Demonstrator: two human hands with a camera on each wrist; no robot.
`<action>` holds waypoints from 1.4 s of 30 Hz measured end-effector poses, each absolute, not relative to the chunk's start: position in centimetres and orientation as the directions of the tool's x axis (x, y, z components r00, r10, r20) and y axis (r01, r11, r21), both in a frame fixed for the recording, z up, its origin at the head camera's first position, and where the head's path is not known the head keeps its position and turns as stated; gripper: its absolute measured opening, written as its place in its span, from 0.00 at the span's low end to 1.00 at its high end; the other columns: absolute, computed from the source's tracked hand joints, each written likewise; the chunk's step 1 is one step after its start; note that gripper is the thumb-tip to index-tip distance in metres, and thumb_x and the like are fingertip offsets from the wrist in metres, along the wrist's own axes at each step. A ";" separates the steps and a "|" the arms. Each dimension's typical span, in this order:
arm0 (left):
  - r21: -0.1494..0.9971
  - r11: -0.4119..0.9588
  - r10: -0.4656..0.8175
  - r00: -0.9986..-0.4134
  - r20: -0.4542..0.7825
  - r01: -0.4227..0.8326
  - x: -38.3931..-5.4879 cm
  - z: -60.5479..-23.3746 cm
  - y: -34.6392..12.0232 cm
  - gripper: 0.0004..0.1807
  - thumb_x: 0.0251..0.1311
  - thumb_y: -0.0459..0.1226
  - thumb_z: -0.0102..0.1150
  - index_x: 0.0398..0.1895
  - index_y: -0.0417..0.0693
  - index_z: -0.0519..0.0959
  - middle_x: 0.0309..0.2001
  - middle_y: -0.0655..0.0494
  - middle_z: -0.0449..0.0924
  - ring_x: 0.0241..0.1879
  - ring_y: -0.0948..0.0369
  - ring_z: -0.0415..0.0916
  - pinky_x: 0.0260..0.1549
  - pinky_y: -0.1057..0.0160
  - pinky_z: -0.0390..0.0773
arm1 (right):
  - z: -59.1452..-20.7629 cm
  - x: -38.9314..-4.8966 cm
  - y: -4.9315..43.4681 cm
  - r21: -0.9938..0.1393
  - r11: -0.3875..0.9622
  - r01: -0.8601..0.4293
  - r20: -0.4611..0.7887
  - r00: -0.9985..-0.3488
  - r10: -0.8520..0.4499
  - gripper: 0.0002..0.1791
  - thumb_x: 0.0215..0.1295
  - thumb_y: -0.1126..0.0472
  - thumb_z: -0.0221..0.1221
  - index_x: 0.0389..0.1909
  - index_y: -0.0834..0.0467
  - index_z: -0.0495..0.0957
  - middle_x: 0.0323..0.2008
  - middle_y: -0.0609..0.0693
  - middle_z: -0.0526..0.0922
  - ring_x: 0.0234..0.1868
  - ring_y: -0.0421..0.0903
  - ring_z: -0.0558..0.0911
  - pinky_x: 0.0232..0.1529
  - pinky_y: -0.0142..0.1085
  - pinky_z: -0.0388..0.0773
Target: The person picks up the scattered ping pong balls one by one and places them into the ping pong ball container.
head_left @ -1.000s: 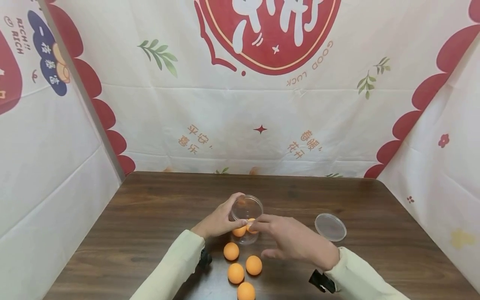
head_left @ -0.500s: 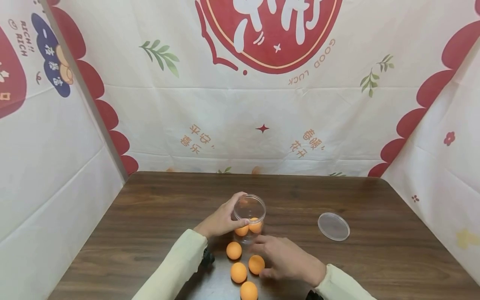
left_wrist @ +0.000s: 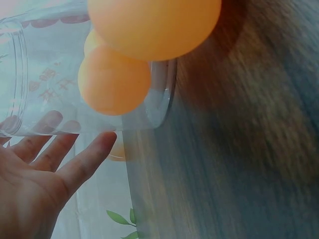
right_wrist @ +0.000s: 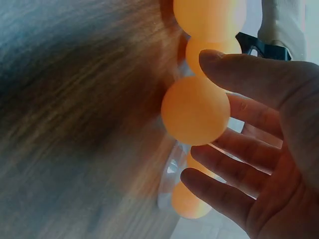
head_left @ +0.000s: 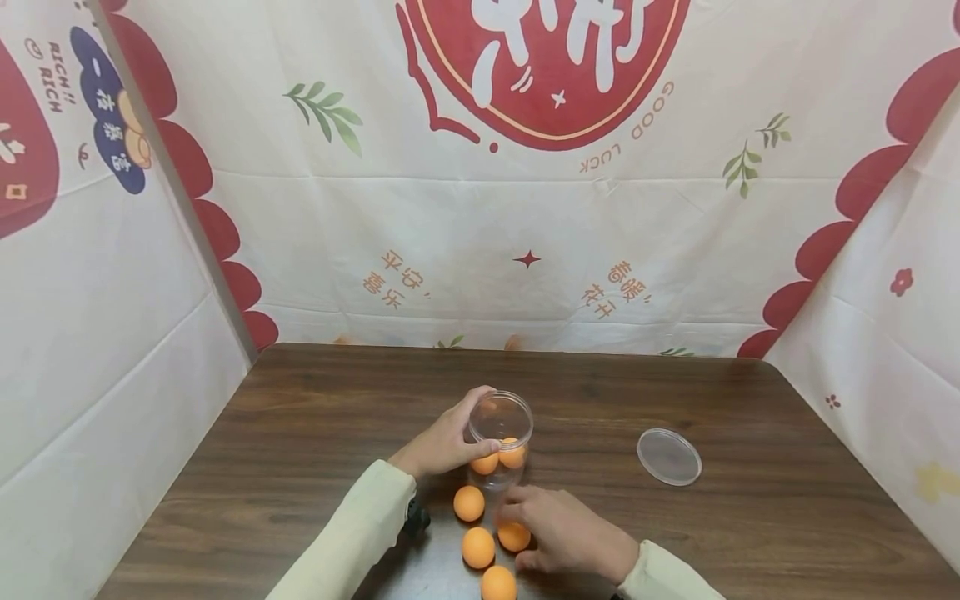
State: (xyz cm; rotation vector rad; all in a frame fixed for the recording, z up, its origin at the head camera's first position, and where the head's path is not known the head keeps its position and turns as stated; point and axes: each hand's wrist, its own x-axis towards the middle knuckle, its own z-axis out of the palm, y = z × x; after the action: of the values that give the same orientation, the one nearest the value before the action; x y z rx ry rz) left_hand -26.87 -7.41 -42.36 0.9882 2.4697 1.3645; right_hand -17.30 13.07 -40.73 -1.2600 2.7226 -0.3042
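Note:
My left hand (head_left: 442, 442) holds a clear plastic jar (head_left: 501, 423) upright by its side, thumb near the rim. Inside it lie orange ping-pong balls (head_left: 512, 452), at least two. In the left wrist view the fingers (left_wrist: 82, 164) lie along the jar wall. My right hand (head_left: 566, 529) is lowered around a loose ping-pong ball (head_left: 513, 537) on the table. The right wrist view has this ball (right_wrist: 195, 110) between the thumb and the extended fingers, the thumb seemingly a little apart from it.
More loose ping-pong balls lie in front of the jar: one nearest it (head_left: 468, 503), another (head_left: 477, 547) and a third (head_left: 498, 583) towards me. A round clear lid (head_left: 669, 457) lies on the brown wooden table (head_left: 337, 392) to the right. Printed white cloth (head_left: 465, 208) hangs behind.
My right hand has moved from the jar's mouth down and towards me, onto a loose ball. The left hand keeps holding the jar in place.

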 end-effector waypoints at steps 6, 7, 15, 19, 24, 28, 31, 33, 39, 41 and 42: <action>0.799 0.368 0.615 -0.769 0.176 0.476 -26.9 -42.4 -7.4 0.38 0.61 0.49 0.59 0.70 0.56 0.52 0.64 0.50 0.68 0.59 0.55 0.69 0.46 0.60 0.76 | -41.4 -17.4 13.1 -0.217 0.617 -0.757 -0.035 -0.625 -0.780 0.19 0.45 0.54 0.73 0.41 0.46 0.80 0.41 0.38 0.76 0.32 0.30 0.69 0.27 0.28 0.70; 0.799 0.366 0.615 -0.768 0.177 0.477 -26.9 -42.4 -7.4 0.38 0.61 0.49 0.58 0.70 0.56 0.52 0.64 0.50 0.68 0.59 0.55 0.69 0.46 0.60 0.76 | -41.6 -17.4 13.1 -0.213 0.611 -0.763 -0.029 -0.620 -0.784 0.19 0.45 0.54 0.73 0.41 0.46 0.80 0.40 0.38 0.76 0.31 0.30 0.69 0.26 0.28 0.70; 0.807 0.355 0.610 -0.771 0.182 0.471 -26.9 -42.3 -7.4 0.37 0.61 0.50 0.59 0.69 0.58 0.53 0.63 0.51 0.69 0.60 0.56 0.68 0.45 0.62 0.75 | -42.2 -17.5 13.4 -0.145 0.585 -0.798 0.020 -0.594 -0.804 0.18 0.43 0.58 0.73 0.36 0.45 0.79 0.35 0.37 0.74 0.28 0.30 0.67 0.24 0.26 0.67; 0.807 0.361 0.609 -0.774 0.175 0.467 -26.8 -42.3 -7.4 0.39 0.60 0.50 0.60 0.70 0.55 0.52 0.62 0.51 0.69 0.57 0.56 0.70 0.44 0.63 0.75 | -42.2 -17.5 13.4 -0.143 0.583 -0.799 0.018 -0.592 -0.806 0.17 0.44 0.59 0.73 0.37 0.45 0.80 0.35 0.37 0.75 0.28 0.30 0.67 0.25 0.25 0.68; 0.805 0.362 0.611 -0.772 0.176 0.470 -26.9 -42.3 -7.4 0.40 0.60 0.50 0.60 0.71 0.53 0.52 0.62 0.50 0.70 0.54 0.56 0.72 0.43 0.64 0.75 | -41.8 -17.5 13.6 -0.147 0.597 -0.789 0.013 -0.605 -0.796 0.16 0.46 0.59 0.72 0.37 0.46 0.79 0.36 0.38 0.75 0.28 0.30 0.68 0.26 0.24 0.69; 0.803 0.359 0.612 -0.769 0.183 0.477 -27.0 -42.5 -7.4 0.39 0.60 0.50 0.59 0.70 0.55 0.53 0.63 0.50 0.69 0.60 0.56 0.69 0.44 0.64 0.75 | -40.8 -17.6 13.7 -0.156 0.609 -0.778 0.011 -0.618 -0.786 0.16 0.45 0.60 0.73 0.36 0.47 0.79 0.36 0.38 0.75 0.28 0.30 0.67 0.26 0.25 0.69; 0.802 0.356 0.612 -0.768 0.187 0.479 -27.0 -42.6 -7.4 0.38 0.60 0.50 0.60 0.70 0.56 0.53 0.63 0.50 0.70 0.60 0.55 0.69 0.44 0.64 0.75 | -39.9 -17.7 13.8 -0.167 0.620 -0.767 0.007 -0.629 -0.777 0.15 0.45 0.60 0.72 0.35 0.48 0.79 0.36 0.38 0.75 0.27 0.30 0.67 0.26 0.27 0.70; 0.801 0.355 0.613 -0.767 0.190 0.482 -27.1 -42.6 -7.4 0.38 0.60 0.51 0.59 0.70 0.56 0.53 0.63 0.50 0.69 0.60 0.55 0.68 0.44 0.64 0.75 | -39.3 -17.8 13.9 -0.170 0.625 -0.762 0.005 -0.635 -0.773 0.15 0.46 0.60 0.72 0.35 0.49 0.79 0.36 0.38 0.75 0.28 0.31 0.67 0.26 0.27 0.70; 0.804 0.352 0.613 -0.767 0.189 0.479 -27.1 -42.7 -7.5 0.39 0.60 0.51 0.59 0.70 0.55 0.53 0.62 0.51 0.70 0.59 0.57 0.69 0.46 0.63 0.75 | -37.6 -18.3 14.2 -0.184 0.625 -0.758 -0.003 -0.636 -0.772 0.17 0.48 0.61 0.71 0.40 0.51 0.80 0.41 0.40 0.76 0.28 0.31 0.68 0.26 0.28 0.70; 0.802 0.353 0.615 -0.765 0.189 0.481 -27.1 -42.7 -7.5 0.39 0.60 0.51 0.59 0.70 0.56 0.52 0.62 0.50 0.70 0.59 0.56 0.69 0.46 0.62 0.75 | -37.0 -18.4 14.2 -0.182 0.621 -0.763 0.001 -0.631 -0.775 0.18 0.48 0.61 0.71 0.42 0.51 0.80 0.44 0.40 0.77 0.28 0.31 0.68 0.27 0.28 0.71; 0.801 0.353 0.618 -0.763 0.190 0.485 -27.1 -42.6 -7.5 0.38 0.60 0.51 0.59 0.70 0.56 0.52 0.63 0.49 0.69 0.60 0.56 0.69 0.46 0.62 0.75 | -36.7 -18.4 14.3 -0.175 0.617 -0.767 0.004 -0.627 -0.779 0.18 0.48 0.61 0.71 0.43 0.51 0.81 0.45 0.41 0.77 0.29 0.31 0.69 0.28 0.28 0.71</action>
State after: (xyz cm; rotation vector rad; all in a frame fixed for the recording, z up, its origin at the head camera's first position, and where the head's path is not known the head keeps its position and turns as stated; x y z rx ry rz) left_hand -27.07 -7.46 -42.64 1.0107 2.4611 1.3787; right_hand -18.42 14.28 -36.69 -1.3213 2.7589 -0.2459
